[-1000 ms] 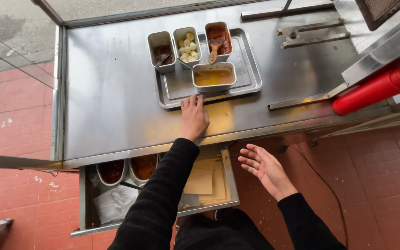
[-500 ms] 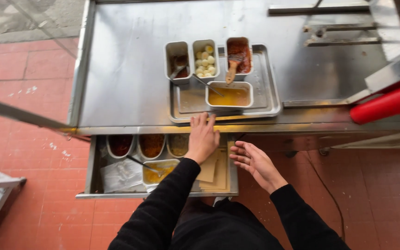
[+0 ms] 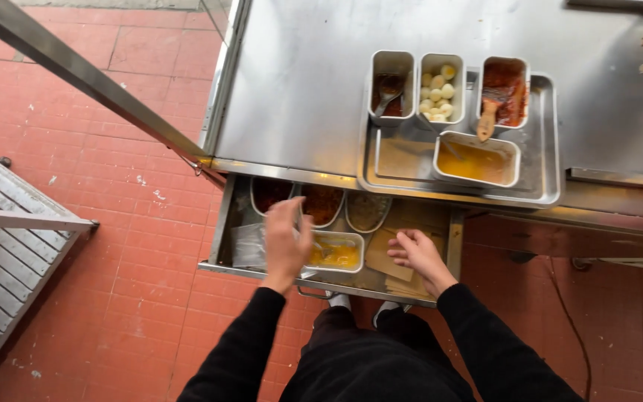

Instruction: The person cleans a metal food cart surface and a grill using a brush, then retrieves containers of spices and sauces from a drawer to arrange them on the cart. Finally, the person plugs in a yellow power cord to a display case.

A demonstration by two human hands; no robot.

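The steel desk (image 3: 299, 97) carries one shallow steel tray (image 3: 545, 190), and under its front edge one drawer (image 3: 226, 223) stands pulled out. On the tray there are four rectangular steel containers: one with dark sauce and a spoon (image 3: 390, 88), one with small white peeled eggs (image 3: 438, 88), one with red sauce and a brush (image 3: 504, 89), and one wider with yellow liquid (image 3: 476, 160).

In the drawer I count three round bowls at the back (image 3: 325, 205) (their contents are partly in shadow), one rectangular container with yellow liquid (image 3: 336, 253), a clear plastic bag (image 3: 245, 246) at the left and a stack of brown paper sheets (image 3: 385, 257) at the right.

The left hand (image 3: 286, 242) hangs over the drawer with fingers loosely spread, above the yellow container and the bag; I cannot tell if it touches either. This container is stiff and probably rather heavy with liquid, easy to spill, so I judge it best to take it by both short rims and keep it level.

The right hand (image 3: 420, 253) rests with fingers curled on the paper stack. The sheets look light, thin and flexible, best pinched at a free corner.
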